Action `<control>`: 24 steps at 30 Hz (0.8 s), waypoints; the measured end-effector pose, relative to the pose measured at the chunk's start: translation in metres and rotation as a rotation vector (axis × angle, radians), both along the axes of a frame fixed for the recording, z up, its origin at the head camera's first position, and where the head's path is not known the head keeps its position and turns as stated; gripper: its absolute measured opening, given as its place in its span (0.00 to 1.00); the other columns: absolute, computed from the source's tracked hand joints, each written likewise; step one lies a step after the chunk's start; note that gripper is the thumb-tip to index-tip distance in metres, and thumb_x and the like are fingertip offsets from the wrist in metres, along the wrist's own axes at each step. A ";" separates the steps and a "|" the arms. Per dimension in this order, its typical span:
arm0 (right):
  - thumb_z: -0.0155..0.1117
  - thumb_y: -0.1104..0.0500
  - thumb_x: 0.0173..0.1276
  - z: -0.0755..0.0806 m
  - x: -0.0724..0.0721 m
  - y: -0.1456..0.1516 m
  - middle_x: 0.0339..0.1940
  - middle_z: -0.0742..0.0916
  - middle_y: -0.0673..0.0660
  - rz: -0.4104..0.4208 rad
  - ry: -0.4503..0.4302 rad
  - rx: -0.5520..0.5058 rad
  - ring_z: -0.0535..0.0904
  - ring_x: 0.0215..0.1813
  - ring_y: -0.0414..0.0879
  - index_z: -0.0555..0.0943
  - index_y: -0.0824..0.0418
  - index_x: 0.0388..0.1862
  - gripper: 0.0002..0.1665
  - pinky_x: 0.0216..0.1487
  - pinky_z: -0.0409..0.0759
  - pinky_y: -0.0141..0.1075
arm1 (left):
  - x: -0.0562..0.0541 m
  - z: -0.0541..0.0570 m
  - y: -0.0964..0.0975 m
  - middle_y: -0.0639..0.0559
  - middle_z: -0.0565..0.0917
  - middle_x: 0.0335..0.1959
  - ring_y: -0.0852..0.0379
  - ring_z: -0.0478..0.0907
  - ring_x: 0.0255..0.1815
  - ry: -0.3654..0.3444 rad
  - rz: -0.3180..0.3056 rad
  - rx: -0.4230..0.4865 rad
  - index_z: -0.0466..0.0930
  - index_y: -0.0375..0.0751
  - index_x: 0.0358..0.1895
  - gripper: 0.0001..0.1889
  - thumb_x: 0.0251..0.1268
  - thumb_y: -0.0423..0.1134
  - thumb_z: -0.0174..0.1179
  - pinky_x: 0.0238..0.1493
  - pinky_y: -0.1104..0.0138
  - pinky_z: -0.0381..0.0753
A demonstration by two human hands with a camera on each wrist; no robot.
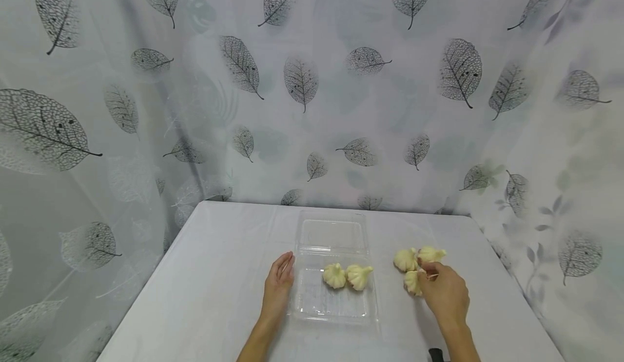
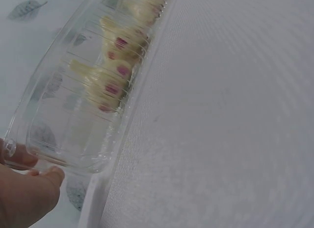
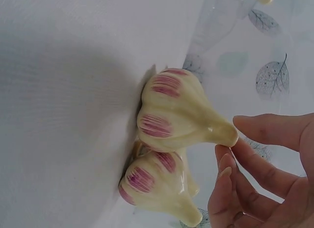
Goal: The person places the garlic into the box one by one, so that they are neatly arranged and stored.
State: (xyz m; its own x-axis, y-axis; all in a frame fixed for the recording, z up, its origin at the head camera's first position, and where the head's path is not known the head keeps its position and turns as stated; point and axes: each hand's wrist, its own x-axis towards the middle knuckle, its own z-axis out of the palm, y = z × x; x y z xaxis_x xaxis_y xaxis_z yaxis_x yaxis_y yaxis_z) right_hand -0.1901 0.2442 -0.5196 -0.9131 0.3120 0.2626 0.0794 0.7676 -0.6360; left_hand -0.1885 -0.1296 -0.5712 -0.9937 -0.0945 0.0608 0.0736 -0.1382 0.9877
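A clear plastic clamshell box point(image 1: 336, 314) lies with its lid folded back. Two cream garlic bulbs point(image 1: 333, 276) with purple patches sit side by side in its base. My left hand point(image 1: 279, 280) rests along the box's left edge, fingers fairly straight, and in the left wrist view its fingertips point(image 2: 55, 175) touch the box's corner. To the right of the box, three more bulbs stand clustered. With thumb and fingertips my right hand point(image 1: 446, 292) pinches the stem of the nearest garlic bulb point(image 3: 171, 110). Beside it stands another bulb point(image 3: 157, 184) in the right wrist view.
The box's lid point(image 1: 332, 234) lies flat towards the back of the white-covered table point(image 1: 234, 253). Behind and at the sides hangs a leaf-printed curtain point(image 1: 331, 123). A small black object point(image 1: 436, 354) shows at the bottom edge near my right wrist.
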 end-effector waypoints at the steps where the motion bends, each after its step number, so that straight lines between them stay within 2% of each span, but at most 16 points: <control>1: 0.71 0.60 0.65 -0.001 0.000 0.000 0.36 0.91 0.61 0.004 0.002 0.001 0.86 0.30 0.51 0.89 0.65 0.46 0.13 0.18 0.78 0.37 | 0.000 0.000 0.000 0.40 0.61 0.82 0.44 0.56 0.83 0.001 -0.001 -0.003 0.60 0.37 0.79 0.27 0.81 0.26 0.47 0.78 0.68 0.62; 6: 0.71 0.63 0.64 -0.002 0.000 0.001 0.34 0.90 0.62 0.030 0.032 -0.002 0.85 0.29 0.51 0.89 0.68 0.44 0.12 0.19 0.79 0.36 | -0.001 0.001 0.001 0.40 0.61 0.82 0.44 0.57 0.83 -0.005 0.006 -0.019 0.60 0.37 0.79 0.26 0.82 0.28 0.47 0.78 0.68 0.62; 12: 0.73 0.65 0.61 -0.002 0.000 0.000 0.28 0.89 0.57 0.045 0.060 0.003 0.84 0.28 0.48 0.88 0.69 0.39 0.08 0.23 0.78 0.33 | -0.001 0.000 0.001 0.41 0.61 0.82 0.45 0.57 0.83 -0.012 0.006 -0.009 0.60 0.38 0.79 0.26 0.82 0.28 0.47 0.77 0.70 0.63; 24: 0.73 0.64 0.62 0.005 0.002 -0.002 0.29 0.90 0.57 0.050 0.041 -0.006 0.85 0.30 0.48 0.88 0.68 0.38 0.08 0.23 0.79 0.30 | 0.002 0.003 0.000 0.39 0.61 0.82 0.44 0.57 0.83 0.006 0.004 -0.015 0.60 0.37 0.79 0.26 0.82 0.28 0.48 0.78 0.67 0.63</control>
State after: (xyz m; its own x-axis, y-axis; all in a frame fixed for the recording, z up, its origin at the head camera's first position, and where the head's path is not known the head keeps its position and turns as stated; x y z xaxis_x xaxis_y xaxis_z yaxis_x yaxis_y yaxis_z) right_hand -0.1884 0.2425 -0.5145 -0.9162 0.2681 0.2979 0.0150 0.7658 -0.6429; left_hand -0.1870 -0.1291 -0.5686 -0.9928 -0.0978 0.0686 0.0805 -0.1228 0.9892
